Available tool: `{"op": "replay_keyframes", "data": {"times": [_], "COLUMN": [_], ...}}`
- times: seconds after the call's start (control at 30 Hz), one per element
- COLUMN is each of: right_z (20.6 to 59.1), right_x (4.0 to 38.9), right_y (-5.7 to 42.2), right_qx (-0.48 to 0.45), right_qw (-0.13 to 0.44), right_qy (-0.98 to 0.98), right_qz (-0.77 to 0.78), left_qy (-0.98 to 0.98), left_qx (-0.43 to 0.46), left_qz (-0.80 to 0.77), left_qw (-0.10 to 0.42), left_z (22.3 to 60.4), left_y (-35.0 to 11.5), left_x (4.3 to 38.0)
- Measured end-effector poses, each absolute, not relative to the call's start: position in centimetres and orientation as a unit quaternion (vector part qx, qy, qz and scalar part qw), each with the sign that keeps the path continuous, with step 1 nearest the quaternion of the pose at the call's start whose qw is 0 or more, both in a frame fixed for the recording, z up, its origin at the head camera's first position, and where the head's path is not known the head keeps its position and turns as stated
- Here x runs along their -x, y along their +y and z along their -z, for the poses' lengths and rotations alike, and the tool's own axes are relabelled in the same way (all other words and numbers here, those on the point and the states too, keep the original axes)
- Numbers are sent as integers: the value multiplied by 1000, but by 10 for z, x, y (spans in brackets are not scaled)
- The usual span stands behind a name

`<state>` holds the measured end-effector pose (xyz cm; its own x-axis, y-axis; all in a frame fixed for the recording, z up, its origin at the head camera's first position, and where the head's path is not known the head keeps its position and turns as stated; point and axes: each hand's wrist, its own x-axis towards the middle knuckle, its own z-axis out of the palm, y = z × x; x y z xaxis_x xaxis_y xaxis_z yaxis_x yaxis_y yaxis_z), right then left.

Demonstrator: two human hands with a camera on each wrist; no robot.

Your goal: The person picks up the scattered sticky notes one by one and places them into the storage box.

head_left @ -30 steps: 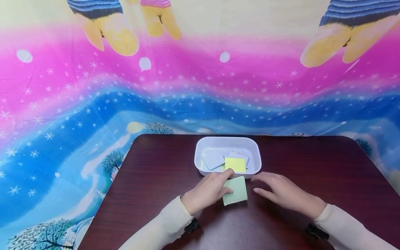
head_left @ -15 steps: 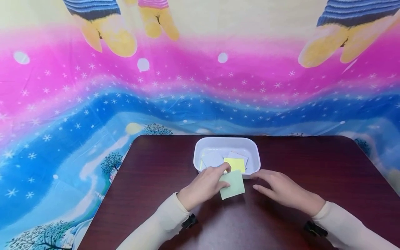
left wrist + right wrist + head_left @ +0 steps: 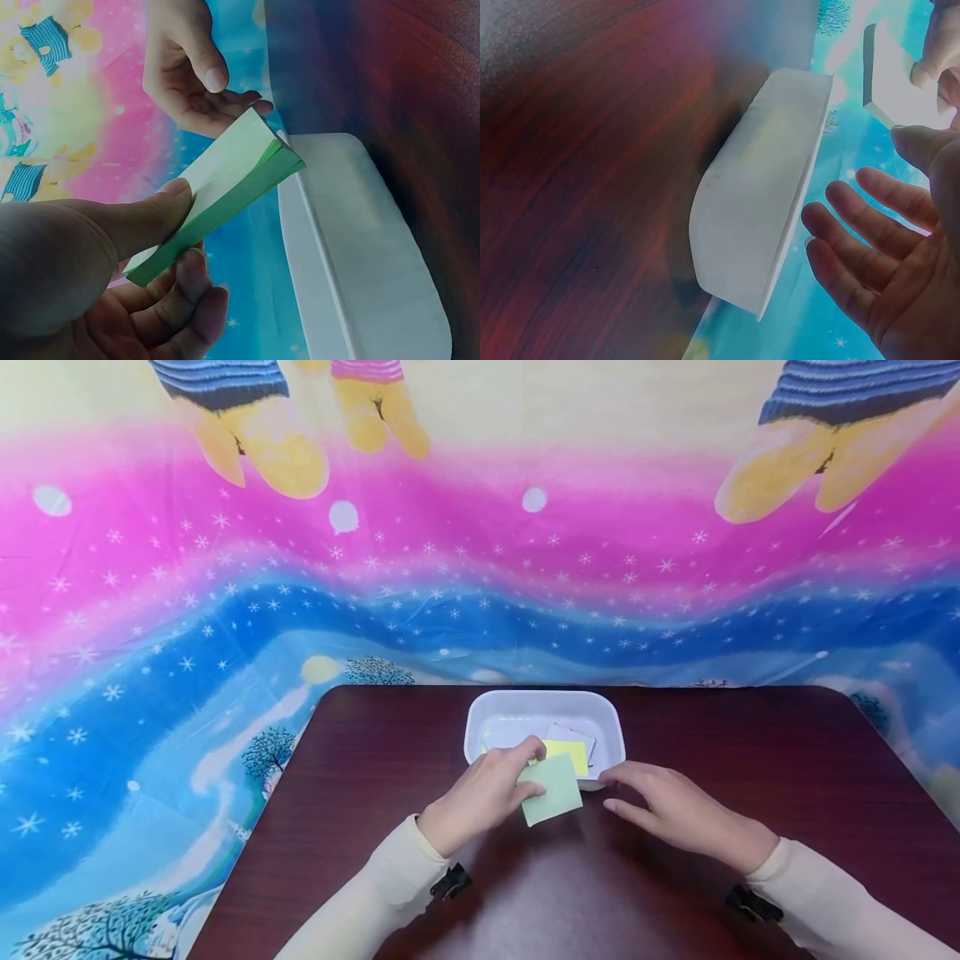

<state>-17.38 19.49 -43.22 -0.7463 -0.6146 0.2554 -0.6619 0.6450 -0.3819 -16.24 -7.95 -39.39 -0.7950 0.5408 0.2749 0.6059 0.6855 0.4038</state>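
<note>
A pad of light green sticky notes [image 3: 553,789] is pinched by my left hand [image 3: 476,797], thumb on the top face and fingers beneath. In the left wrist view the pad [image 3: 225,184] shows its thick layered green edge. It is held tilted in front of the white plastic box [image 3: 611,718] and overlaps the near rim in the head view. My right hand [image 3: 682,818] holds nothing; its fingers are relaxed and spread beside the box's near right corner. In the right wrist view, the fingers [image 3: 870,225] are near the box's outer wall [image 3: 754,187].
Inside the box lie a yellow sticky note pad [image 3: 573,753] and a whitish square piece [image 3: 587,739]; the left part is hidden behind my left hand. The box stands on a dark red wooden table [image 3: 375,752], near its far edge. A printed cloth [image 3: 450,543] hangs behind.
My left hand has moved slightly up and left with the green pad, which now covers part of the yellow pad. The right hand has barely moved.
</note>
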Motion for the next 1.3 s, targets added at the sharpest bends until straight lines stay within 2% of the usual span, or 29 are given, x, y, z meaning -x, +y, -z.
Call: {"op": "replay_keyframes", "data": {"times": [1.0, 1.3], "right_z": [428, 424], "right_x": [188, 188], "right_y": [191, 186], "right_qx": [-364, -360], "right_qw": [72, 49], "right_qy": [-899, -903], "right_qz": [-232, -229], "left_qy": [-928, -935], "left_qx": [262, 242], "left_qz": [260, 254], "left_qw": [52, 52], "left_z": [383, 383], "left_y": [-88, -93], "left_x": [188, 195]}}
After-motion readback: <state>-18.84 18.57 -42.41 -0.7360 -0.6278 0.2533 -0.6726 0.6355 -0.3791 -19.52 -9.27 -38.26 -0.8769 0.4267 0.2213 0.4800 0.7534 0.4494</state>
